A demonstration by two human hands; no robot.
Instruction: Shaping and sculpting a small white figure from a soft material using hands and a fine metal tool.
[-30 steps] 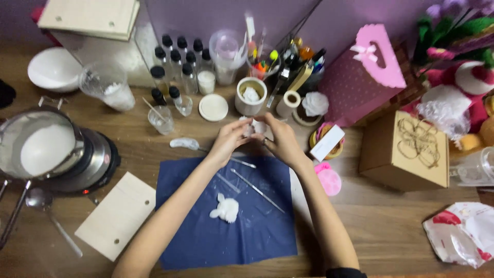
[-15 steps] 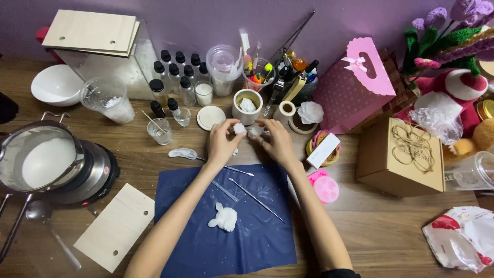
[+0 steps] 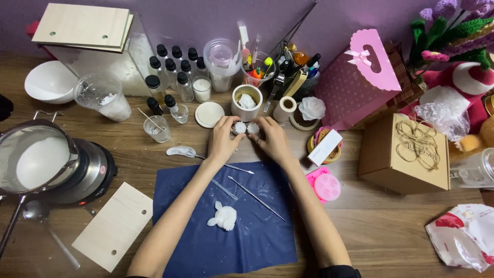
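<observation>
Two small white flower-shaped wax pieces [image 3: 245,127] sit side by side at the far edge of the work area, just near of the cream ceramic cup with white wax inside [image 3: 246,102]. Left hand [image 3: 223,140] pinches the left piece with its fingertips closed narrow on it; right hand [image 3: 271,140] pinches the right piece the same way. The two pieces are touching or nearly so, can't tell which. Both forearms run back across the dark blue cloth mat [image 3: 226,226].

On the mat: a white rabbit-shaped wax figure [image 3: 223,216] near-left, and thin metal sculpting tools [image 3: 254,190] lying diagonally between the arms. Left of the hands are a white spoon-shaped tool [image 3: 181,151], a round white lid [image 3: 209,114] and a small clear glass with a stick in it [image 3: 156,128]. Far left is a metal melting pot of white wax [image 3: 38,160] on a heater. A pink round silicone mould [image 3: 326,185] lies right of the right arm.

Risk, as judgement: the pieces look small and brittle, so too hard a squeeze could chip the petals. The cup and lid stand close to the fingers, so a forward nudge could knock them. A dragged forearm could roll the metal tools off the mat or bump the rabbit figure.
</observation>
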